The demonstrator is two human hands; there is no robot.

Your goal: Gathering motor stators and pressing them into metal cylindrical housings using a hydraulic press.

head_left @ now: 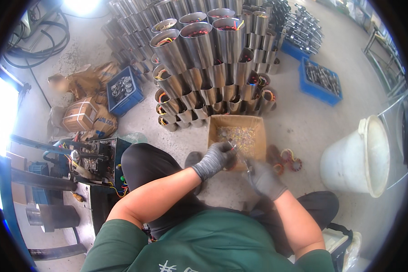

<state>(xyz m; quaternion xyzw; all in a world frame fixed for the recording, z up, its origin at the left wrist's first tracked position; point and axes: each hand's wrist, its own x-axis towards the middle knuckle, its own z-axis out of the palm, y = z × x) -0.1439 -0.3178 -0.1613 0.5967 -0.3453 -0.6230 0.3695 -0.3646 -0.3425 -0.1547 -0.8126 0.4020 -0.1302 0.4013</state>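
My left hand, in a grey knit glove, is closed over the near edge of a cardboard box. Thin wire ends show at its fingertips; what else lies in its grip is hidden. Just to the right, my right hand, gloved the same way, is wrapped round what looks like a pair of pliers, pointing toward the left hand. Colourful wire scraps cover the bottom of the box. Round copper-coloured wire coils lie on the floor beyond the right hand.
Stacked steel cylinders with wires inside rise beyond the box. Blue crates of metal parts stand left and right. A large white bucket is at the right, a machine at the left.
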